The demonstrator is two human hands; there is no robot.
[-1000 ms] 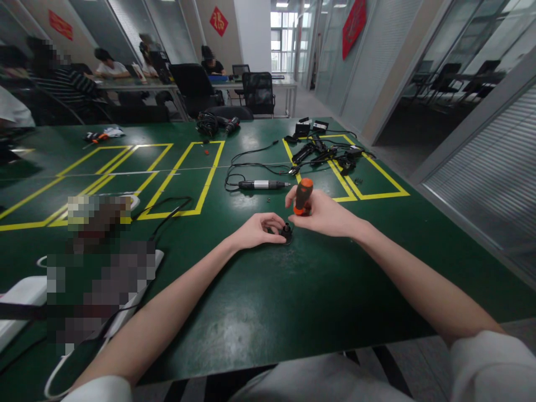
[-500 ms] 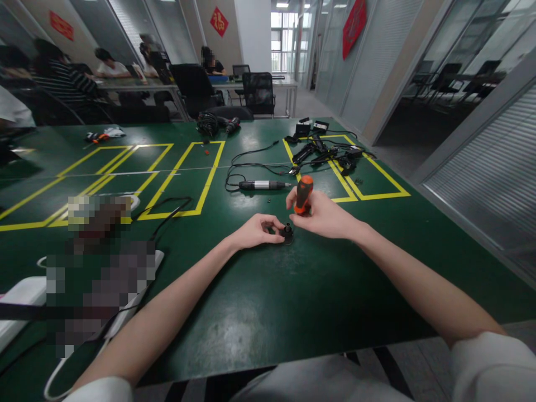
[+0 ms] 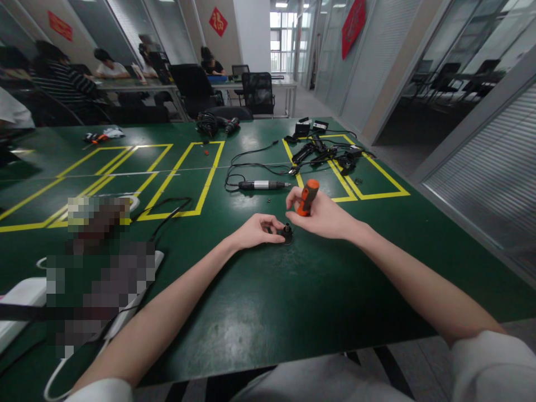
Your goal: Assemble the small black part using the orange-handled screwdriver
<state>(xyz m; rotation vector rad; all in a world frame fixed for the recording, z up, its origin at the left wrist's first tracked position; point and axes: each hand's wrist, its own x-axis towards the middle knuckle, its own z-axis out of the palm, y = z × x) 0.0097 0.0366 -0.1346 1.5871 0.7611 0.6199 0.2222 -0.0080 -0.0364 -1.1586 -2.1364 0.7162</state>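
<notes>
Resting on the green table, my left hand [image 3: 260, 230] pinches a small dark round part [image 3: 287, 237] between thumb and fingers. A short metal cylinder stands up from the middle of that part. My right hand [image 3: 320, 215] is closed around an orange and dark screwdriver [image 3: 309, 198], its handle tilted up and to the right. The screwdriver's shaft and tip are hidden by the hand. Just beyond my hands lies a silver and black electric screwdriver [image 3: 262, 185] with a black cable, and a tiny loose piece [image 3: 269, 200] sits near it.
Black parts and cables [image 3: 322, 151] are heaped at the back right inside yellow tape. A power drill [image 3: 230, 125] lies at the far edge. Left of my arm are a white power strip [image 3: 157, 259] and blurred-out items. Several people sit at a far table [image 3: 125, 85].
The screwdriver handle has tipped to the right and slightly down in my right hand. My left hand has stayed on the small round part.
</notes>
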